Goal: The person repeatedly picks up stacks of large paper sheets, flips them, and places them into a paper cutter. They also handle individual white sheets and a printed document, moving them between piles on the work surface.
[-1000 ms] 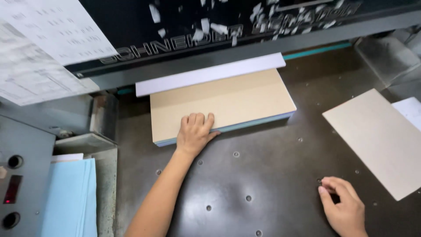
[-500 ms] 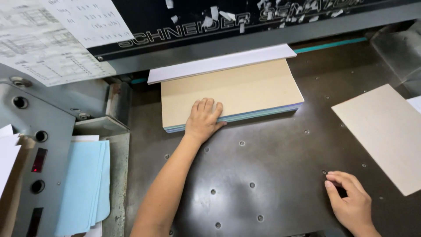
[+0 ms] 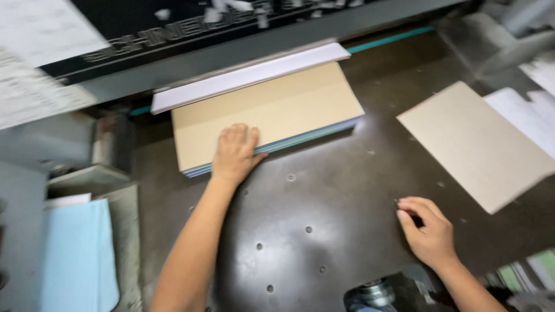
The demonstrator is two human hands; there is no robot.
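A stack of sheets topped by a tan cardboard sheet lies on the dark metal machine table, under the front edge of the cutting machine. A white block of paper sits just behind the stack. My left hand rests flat on the near edge of the stack, fingers together. Over at the table's near right, my right hand has its curled fingertips pressed on the table surface. It holds nothing that I can see.
A loose tan cardboard sheet lies at the right, with white sheets beyond it. Pale blue paper is stacked at the left beside a grey ledge. Small round holes dot the table. Printed papers hang at the upper left.
The view has shifted, so the scene sits differently in frame. Both hands keep their places: left on the stack, right on the table.
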